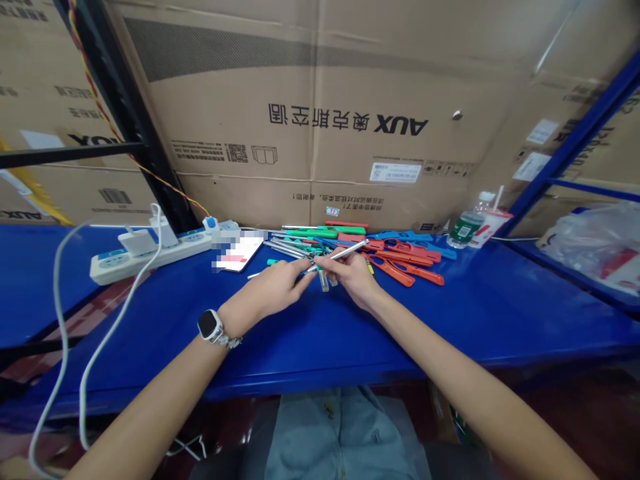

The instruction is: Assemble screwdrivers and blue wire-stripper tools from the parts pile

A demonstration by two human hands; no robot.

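My right hand (354, 275) is closed around a slim silver metal tube (350, 249), which slants up to the right. My left hand (277, 283) pinches at the tube's lower left end, its fingertips meeting those of my right hand; small parts between them are hard to make out. Just below my fingers lies a clear piece with a green end (324, 280). Behind my hands is a loose pile of long-nosed lighters: orange ones (400, 268) to the right, green ones (320, 233) at the back, blue ones (400, 237) at the back right. Several silver tubes (287, 248) lie left of them.
On the blue table (310, 347), a white power strip (170, 247) with plugs and cables stands left, beside a phone-like flat white thing (243, 252). A water bottle (467, 223) and a cup (490, 227) stand back right. A large cardboard sheet (250, 80) walls the back.
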